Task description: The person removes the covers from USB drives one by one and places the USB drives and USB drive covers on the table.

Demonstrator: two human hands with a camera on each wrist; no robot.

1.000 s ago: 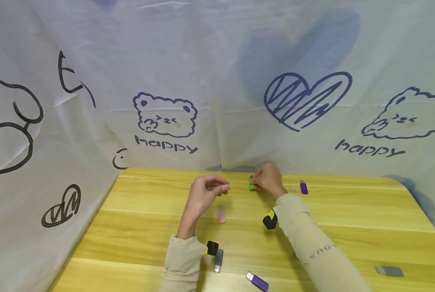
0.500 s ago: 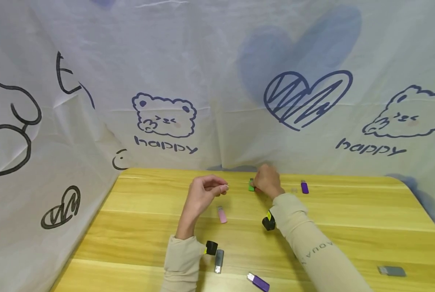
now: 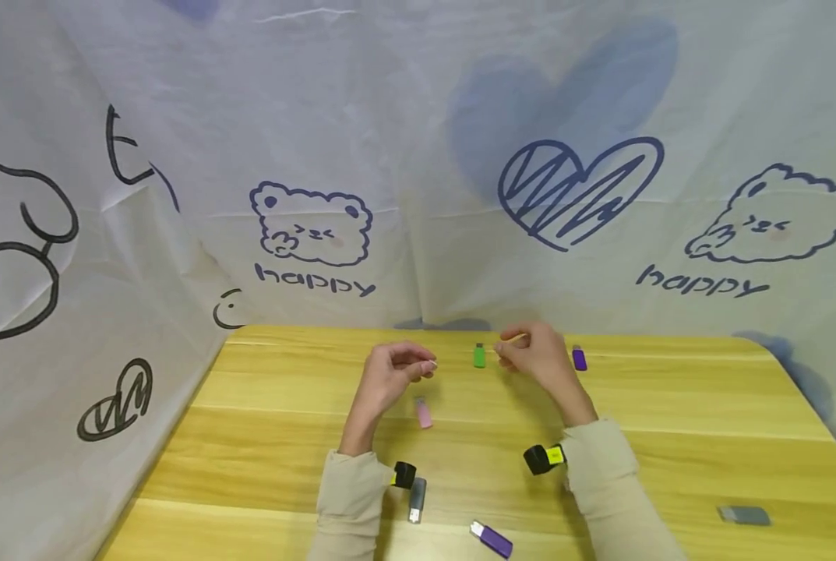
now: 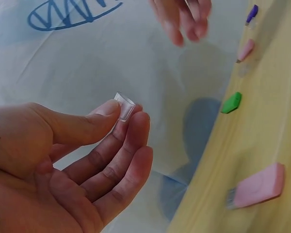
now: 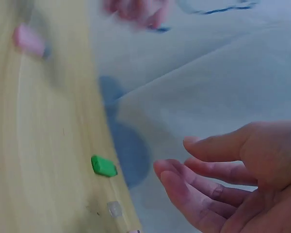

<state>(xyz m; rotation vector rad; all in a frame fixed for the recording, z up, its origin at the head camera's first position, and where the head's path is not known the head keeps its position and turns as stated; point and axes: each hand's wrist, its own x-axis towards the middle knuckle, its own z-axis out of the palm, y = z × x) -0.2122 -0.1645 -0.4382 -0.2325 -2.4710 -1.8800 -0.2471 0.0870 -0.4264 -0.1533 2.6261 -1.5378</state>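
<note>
My left hand (image 3: 392, 378) pinches a small clear plastic cap (image 4: 125, 107) between thumb and fingertips, held above the table. My right hand (image 3: 535, 358) hovers over the back of the table, thumb and fingers apart, holding nothing. Just left of it lies a green USB flash drive (image 3: 479, 356). A clear cap (image 5: 115, 208) rests near that drive in the right wrist view. On the table below my left hand is a pink USB flash drive (image 3: 424, 413). The left wrist view shows another pink flash drive (image 4: 246, 50) beyond the green one, covered by my right hand in the head view.
A purple flash drive (image 3: 580, 358) lies at the back, right of my right hand. Nearer the front are a grey drive (image 3: 417, 500), a purple drive (image 3: 491, 539) and another grey drive (image 3: 744, 515) at right. A white printed cloth (image 3: 460, 265) hangs behind the table (image 3: 670, 405).
My right hand has let go of the green flash drive, moved right and spread its fingers. The green drive lies uncovered. My left hand stays put, pinching its cap.
</note>
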